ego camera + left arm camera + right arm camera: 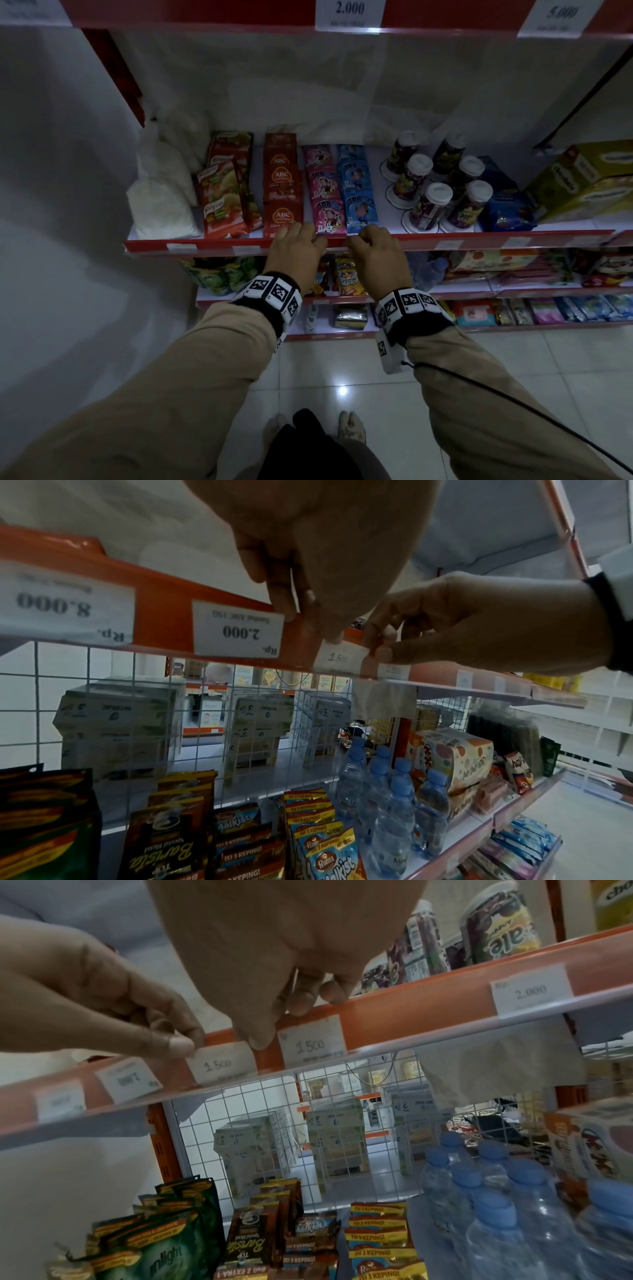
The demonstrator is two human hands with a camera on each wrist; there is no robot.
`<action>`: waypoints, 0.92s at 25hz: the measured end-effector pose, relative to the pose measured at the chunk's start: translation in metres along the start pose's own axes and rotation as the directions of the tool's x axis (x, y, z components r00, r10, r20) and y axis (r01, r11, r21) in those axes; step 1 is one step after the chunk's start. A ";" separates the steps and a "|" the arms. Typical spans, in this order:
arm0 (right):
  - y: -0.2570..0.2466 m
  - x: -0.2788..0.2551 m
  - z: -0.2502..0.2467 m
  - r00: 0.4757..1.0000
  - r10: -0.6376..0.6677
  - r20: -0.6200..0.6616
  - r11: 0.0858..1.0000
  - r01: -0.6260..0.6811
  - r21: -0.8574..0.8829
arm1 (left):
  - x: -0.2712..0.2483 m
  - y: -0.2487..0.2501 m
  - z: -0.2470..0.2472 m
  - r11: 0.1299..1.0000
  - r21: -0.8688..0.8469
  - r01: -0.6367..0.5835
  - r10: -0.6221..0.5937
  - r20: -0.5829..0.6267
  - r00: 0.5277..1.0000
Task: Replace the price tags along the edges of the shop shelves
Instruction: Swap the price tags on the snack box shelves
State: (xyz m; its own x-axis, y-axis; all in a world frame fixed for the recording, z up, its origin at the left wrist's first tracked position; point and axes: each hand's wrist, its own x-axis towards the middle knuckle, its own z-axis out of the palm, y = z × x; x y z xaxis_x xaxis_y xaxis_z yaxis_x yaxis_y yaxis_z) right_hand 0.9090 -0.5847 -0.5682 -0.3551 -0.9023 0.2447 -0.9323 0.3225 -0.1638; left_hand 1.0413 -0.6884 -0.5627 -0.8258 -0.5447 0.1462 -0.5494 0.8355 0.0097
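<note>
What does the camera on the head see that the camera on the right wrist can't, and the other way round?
Only the head view shows the tiled floor, the beige sleeves and the pink packets on top of the shelf.

Only the right wrist view shows the number 1.500 on the price tag that both hands touch at its ends, and the water bottles below.

Both show the left hand, the right hand and the red shelf edge.
</note>
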 end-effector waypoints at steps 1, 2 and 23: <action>0.000 0.000 0.000 1.000 0.004 0.012 1.000 -0.004 -0.006 | 0.000 0.000 -0.001 1.000 0.001 -0.002 0.002 0.003 1.000; -0.001 0.001 -0.001 1.000 0.009 0.025 1.000 -0.009 -0.009 | 0.000 0.000 -0.001 1.000 0.000 -0.001 0.001 0.005 1.000; -0.035 0.009 -0.009 0.999 -0.001 0.041 0.996 -0.003 0.089 | -0.033 -0.041 -0.019 0.929 -0.370 0.035 -0.039 -0.004 0.999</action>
State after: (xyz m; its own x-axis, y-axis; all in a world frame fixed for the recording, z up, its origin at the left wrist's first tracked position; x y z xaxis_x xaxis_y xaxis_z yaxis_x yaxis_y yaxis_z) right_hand 0.9381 -0.6014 -0.5521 -0.3512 -0.9136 0.2050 -0.9214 0.2983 -0.2492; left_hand 1.0935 -0.7037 -0.5487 -0.8032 -0.5766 0.1499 -0.4917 0.7836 0.3797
